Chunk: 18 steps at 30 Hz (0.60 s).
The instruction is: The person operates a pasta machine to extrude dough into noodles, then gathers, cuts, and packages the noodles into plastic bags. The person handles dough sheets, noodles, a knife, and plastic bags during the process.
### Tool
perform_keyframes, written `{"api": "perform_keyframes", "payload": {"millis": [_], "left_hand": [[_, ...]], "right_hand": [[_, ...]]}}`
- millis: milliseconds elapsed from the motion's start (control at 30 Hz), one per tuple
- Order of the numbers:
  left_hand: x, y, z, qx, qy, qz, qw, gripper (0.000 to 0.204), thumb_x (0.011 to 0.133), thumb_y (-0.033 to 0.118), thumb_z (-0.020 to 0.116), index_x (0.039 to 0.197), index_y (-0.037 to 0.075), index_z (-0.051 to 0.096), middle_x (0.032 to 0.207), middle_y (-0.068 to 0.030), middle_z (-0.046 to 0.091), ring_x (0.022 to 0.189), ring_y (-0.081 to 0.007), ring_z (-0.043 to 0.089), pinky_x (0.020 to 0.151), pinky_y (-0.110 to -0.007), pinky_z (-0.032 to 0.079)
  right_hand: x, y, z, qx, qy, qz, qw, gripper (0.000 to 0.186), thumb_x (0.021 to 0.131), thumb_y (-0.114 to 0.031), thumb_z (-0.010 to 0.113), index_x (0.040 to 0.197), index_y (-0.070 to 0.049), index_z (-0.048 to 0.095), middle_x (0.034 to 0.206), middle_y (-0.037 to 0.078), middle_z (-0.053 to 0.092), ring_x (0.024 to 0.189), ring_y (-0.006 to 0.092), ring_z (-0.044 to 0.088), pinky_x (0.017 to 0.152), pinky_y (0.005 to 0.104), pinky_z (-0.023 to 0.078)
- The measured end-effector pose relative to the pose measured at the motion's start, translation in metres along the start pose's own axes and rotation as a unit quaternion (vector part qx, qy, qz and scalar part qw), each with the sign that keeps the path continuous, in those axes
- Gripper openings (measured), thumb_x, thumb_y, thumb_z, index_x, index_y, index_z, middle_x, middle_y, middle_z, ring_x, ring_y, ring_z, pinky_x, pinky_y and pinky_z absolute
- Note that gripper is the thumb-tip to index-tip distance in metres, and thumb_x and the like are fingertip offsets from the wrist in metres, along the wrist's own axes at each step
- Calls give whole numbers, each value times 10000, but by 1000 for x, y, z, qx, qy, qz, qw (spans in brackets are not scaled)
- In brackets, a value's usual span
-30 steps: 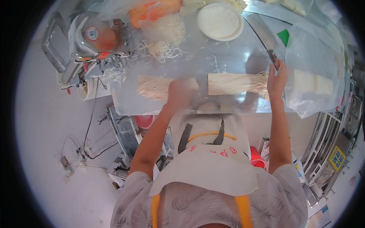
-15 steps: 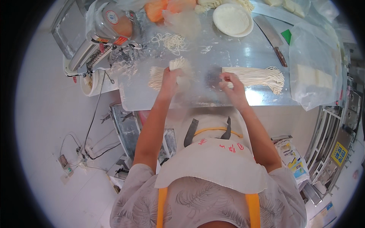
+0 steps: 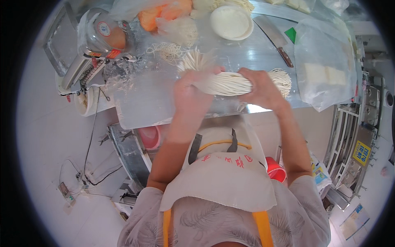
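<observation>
A thick bundle of pale noodles [image 3: 227, 84] stretches sideways above the metal table, gripped near both ends. My left hand [image 3: 193, 88], blurred by motion, closes around its left part, and the loose ends fan up beyond the fingers. Around the right part is my right hand [image 3: 262, 87], closed, with noodle ends spreading out past it. Behind my left hand lies a small tangle of loose noodles [image 3: 166, 52] on the floury surface.
At the left stands a noodle machine [image 3: 101, 37]. A white bowl of flour [image 3: 231, 23], a cleaver [image 3: 275, 40] and a plastic bag with pale blocks [image 3: 325, 74] lie at the back and right. Orange bags [image 3: 158, 15] sit at the back. A red bucket [image 3: 275, 169] is below the table.
The noodles have come up off the table into one bundle between both hands. My left hand has moved toward the right one, which has shifted from the bundle's end to wrap around it.
</observation>
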State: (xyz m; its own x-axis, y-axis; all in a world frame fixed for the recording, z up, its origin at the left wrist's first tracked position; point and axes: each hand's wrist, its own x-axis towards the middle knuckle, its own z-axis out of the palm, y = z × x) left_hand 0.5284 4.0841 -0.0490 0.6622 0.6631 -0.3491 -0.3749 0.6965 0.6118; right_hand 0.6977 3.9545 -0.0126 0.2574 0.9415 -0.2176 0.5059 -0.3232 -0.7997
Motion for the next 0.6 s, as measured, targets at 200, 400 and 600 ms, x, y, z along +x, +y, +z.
{"api": "perform_keyframes", "payload": {"millis": [200, 400, 600], "left_hand": [[32, -134, -16, -312, 77, -177, 930, 217, 821, -91, 570, 1024, -16, 561, 1100, -163, 600, 1131, -303, 595, 1120, -471, 464], [55, -206, -41, 143, 156, -57, 976, 282, 852, -47, 591, 1133, -63, 588, 1118, -166, 636, 1150, -311, 602, 1089, -463, 467], [61, -176, -53, 261, 312, 44, 912, 527, 862, 26, 708, 1357, -10, 530, 1200, -146, 628, 1137, -223, 615, 969, -355, 506]], "right_hand": [[-10, 75, -66, -225, -144, 48, 962, 373, 700, -86, 746, 1044, -9, 626, 895, 216, 696, 878, 429, 672, 774, 492, 537], [1, 222, -24, -370, -132, 48, 918, 328, 738, -34, 698, 1051, -50, 603, 914, 175, 700, 890, 408, 689, 773, 512, 544], [13, 214, -31, -357, -124, 49, 925, 445, 736, -13, 746, 1140, -59, 565, 1164, 158, 636, 1162, 368, 597, 945, 516, 474]]}}
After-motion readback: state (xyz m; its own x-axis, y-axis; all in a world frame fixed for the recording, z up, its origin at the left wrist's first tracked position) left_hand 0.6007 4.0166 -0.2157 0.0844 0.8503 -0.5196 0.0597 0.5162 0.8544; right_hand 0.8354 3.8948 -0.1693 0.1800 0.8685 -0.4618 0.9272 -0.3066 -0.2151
